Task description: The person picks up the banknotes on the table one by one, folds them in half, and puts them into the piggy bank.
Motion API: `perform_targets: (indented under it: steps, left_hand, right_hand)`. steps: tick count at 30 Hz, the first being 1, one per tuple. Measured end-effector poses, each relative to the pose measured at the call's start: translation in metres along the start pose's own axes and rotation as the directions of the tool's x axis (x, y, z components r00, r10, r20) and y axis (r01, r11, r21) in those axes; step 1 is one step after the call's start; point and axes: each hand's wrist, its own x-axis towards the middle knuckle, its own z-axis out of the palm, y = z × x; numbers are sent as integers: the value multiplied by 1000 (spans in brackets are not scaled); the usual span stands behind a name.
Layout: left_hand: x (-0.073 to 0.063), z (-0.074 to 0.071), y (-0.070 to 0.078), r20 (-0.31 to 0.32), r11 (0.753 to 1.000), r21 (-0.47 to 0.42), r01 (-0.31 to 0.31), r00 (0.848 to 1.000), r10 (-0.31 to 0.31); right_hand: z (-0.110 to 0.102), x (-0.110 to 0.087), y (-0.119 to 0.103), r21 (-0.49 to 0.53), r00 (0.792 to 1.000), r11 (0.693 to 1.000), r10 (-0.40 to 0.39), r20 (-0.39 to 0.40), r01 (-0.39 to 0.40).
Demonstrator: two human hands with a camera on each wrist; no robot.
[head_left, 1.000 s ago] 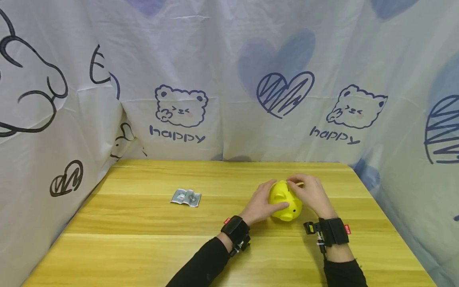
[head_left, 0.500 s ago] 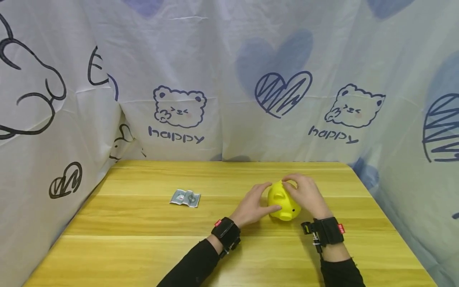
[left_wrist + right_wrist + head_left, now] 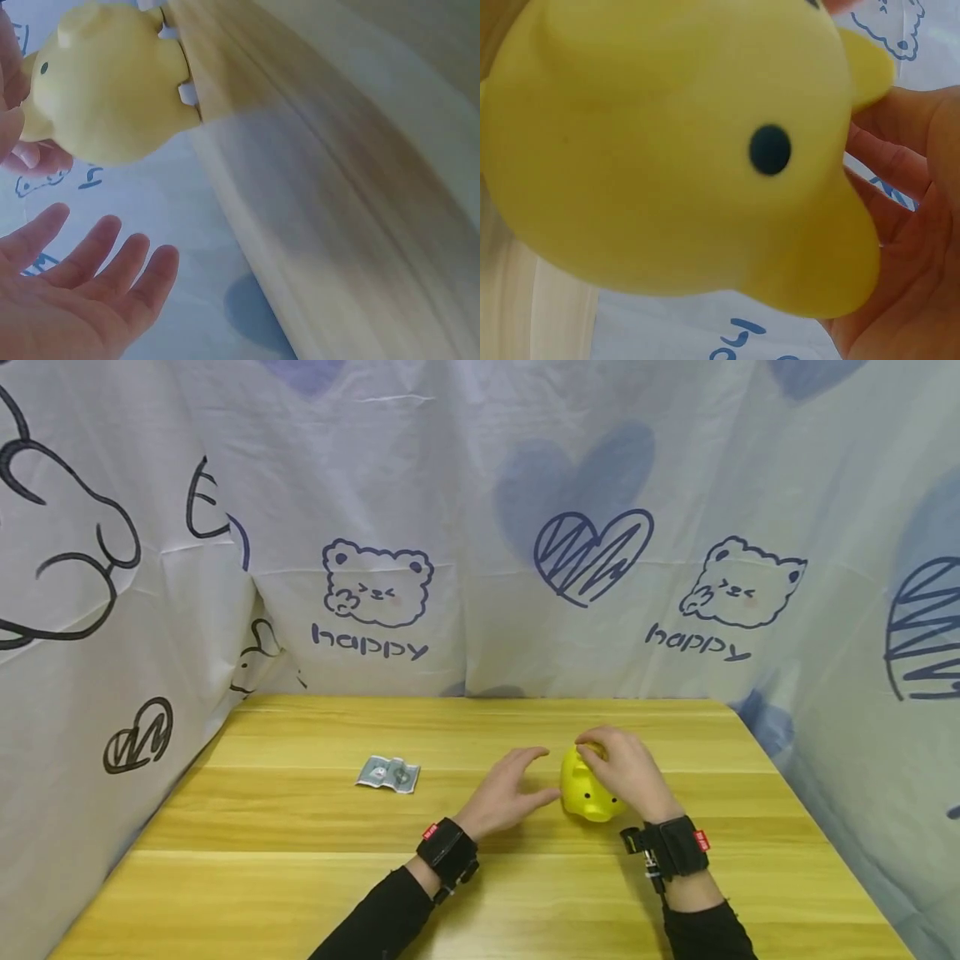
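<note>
A yellow piggy bank [image 3: 583, 806] stands on the right part of the wooden table, its two eyes and snout toward the viewer. My right hand [image 3: 632, 775] grips it from above, thumb and fingers at the top of its head; in the right wrist view the palm [image 3: 930, 202] lies behind the ears, and most fingertips are hidden. To the left, my left hand [image 3: 498, 799] is held apart from the pig with thumb and fingers spread. The left wrist view shows this hand [image 3: 90, 300] holding nothing, below the pig's body [image 3: 116, 82].
A creased banknote [image 3: 388, 774] lies on the left half of the table [image 3: 300, 827]. White cloth [image 3: 480, 610] printed with bears and hearts hangs behind the table and along both sides. Each wrist wears a black strap with a small camera.
My left hand has let go of the piggy bank and drawn away to the left. The pig has turned so both eyes show, and my right hand has shifted left over its top.
</note>
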Motion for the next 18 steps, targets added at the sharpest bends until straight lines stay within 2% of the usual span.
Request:
perform_targets:
  steps: [9,18]
  left_hand:
    - [-15,-21,-10,-10,999,39,11,1000,-11]
    - [-32,-34,-22,-56,997,69,30,998,-26]
  right_hand:
    - [3,2,-11,-13,1000,1000,-13,0,13]
    - [16,1,-27,-39,993,993,-114,-31,112]
